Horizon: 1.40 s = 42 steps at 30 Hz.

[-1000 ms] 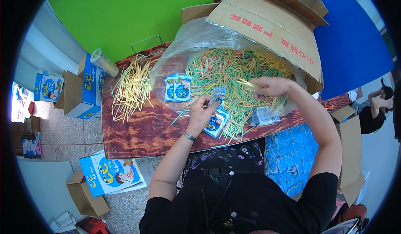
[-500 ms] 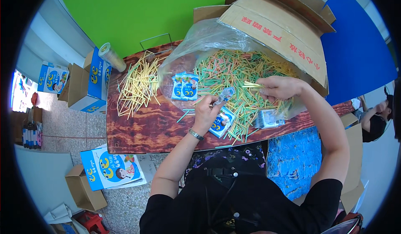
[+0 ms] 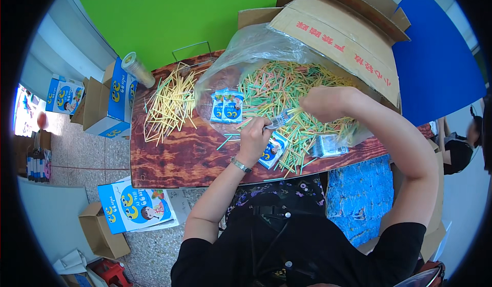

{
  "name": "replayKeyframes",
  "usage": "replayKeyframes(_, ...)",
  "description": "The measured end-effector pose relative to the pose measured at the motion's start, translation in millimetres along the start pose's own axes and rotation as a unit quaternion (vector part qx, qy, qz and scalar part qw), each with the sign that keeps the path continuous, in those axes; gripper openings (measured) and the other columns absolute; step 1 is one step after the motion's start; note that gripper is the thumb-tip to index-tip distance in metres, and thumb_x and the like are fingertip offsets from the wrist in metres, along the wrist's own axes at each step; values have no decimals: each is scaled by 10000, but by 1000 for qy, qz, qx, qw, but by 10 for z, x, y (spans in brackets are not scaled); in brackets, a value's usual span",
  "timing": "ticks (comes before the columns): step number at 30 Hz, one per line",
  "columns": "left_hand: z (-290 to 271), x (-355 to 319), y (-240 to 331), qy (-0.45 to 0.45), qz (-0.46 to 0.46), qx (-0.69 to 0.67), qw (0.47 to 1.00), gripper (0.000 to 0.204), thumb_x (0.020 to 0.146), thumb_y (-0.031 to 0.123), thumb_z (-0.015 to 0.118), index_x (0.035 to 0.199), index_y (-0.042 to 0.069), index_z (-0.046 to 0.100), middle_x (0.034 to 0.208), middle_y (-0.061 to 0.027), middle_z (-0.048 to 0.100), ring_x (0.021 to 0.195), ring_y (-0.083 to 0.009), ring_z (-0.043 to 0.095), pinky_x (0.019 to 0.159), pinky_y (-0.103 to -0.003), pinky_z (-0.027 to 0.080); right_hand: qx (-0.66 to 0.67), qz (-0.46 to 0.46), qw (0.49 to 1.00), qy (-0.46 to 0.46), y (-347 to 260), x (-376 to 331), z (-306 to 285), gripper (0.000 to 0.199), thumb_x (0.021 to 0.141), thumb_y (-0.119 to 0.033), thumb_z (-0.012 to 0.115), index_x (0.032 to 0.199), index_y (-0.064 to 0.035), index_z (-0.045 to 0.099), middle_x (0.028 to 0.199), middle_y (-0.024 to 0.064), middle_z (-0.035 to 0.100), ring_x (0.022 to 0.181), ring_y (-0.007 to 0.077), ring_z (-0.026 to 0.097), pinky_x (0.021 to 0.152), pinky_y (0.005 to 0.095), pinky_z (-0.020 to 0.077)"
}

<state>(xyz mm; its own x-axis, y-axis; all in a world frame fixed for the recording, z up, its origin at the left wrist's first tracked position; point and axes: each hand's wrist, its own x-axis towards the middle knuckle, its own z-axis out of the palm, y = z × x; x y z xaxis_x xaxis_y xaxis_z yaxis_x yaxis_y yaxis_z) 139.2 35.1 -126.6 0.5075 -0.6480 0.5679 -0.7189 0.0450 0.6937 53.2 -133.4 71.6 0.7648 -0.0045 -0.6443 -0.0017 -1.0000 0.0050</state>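
My left hand point(image 3: 254, 139) is closed on a small clear-and-blue packet point(image 3: 279, 119), its end pointing toward my right hand. At that end, thin yellow candy-like sticks point(image 3: 293, 112) stick out from my right hand point(image 3: 328, 104), which pinches them. Whether their tips are inside the packet, I cannot tell. Below and behind both hands spreads a heap of green, yellow and pink sticks point(image 3: 274, 84). Blue-and-white packets point(image 3: 226, 108) lie left of the heap, another packet point(image 3: 273, 150) lies by my left wrist, and a row of packets point(image 3: 329, 146) sits below my right forearm.
A clear plastic bag point(image 3: 245, 44) and a large cardboard box point(image 3: 341, 38) stand behind the heap. Loose yellow sticks point(image 3: 171, 108) and a clear cylindrical tub point(image 3: 137, 69) occupy the left of the wooden table point(image 3: 169, 165). Blue boxes point(image 3: 115, 102) stand beyond its left edge.
My right hand has moved left and turned, bringing the sticks to the packet's end. My left hand stays nearly in place, with the packet tilted a little toward the right.
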Motion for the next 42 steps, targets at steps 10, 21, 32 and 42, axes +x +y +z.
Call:
replayKeyframes(10, -17, -59, 26, 21, -25, -4, 999, 147, 737, -1, 702, 835, 9, 592, 757, -118, 625, 667, -266, 625, 580, -364, 476, -47, 73, 996, -26, -10, -21, -109, 179, 770, -8, 572, 885, 19, 707, 932, 209, 689, 906, 341, 676, 758, 426, 538)
replayKeyframes(21, 120, -133, -52, -19, -52, -38, 998, 135, 758, 25, 708, 841, -3, 606, 755, -126, 625, 621, -255, 613, 556, -348, 476, -152, 209, 966, -24, -13, -223, 1645, 162, 848, -183, 608, 908, -114, 741, 955, 48, 701, 869, 205, 677, 627, 380, 513)
replayKeyframes(32, 112, -225, -31, -34, -41, -31, 998, 163, 747, 50, 714, 866, 7, 612, 782, -123, 638, 668, -269, 632, 593, -351, 494, -108, 222, 969, -25, 91, 46, 2195, 160, 850, -163, 569, 898, -94, 706, 856, 44, 691, 821, 218, 681, 624, 399, 505)
replayKeyframes(42, 74, -158, 32, -55, -53, -45, 996, 190, 760, 103, 761, 813, 14, 602, 712, -94, 629, 620, -226, 621, 549, -333, 476, 97, -60, 976, 183, -64, -157, 527, 477, 937, -137, 485, 1362, 14, 333, 837, 236, 640, 758, 399, 646, 651, 479, 503)
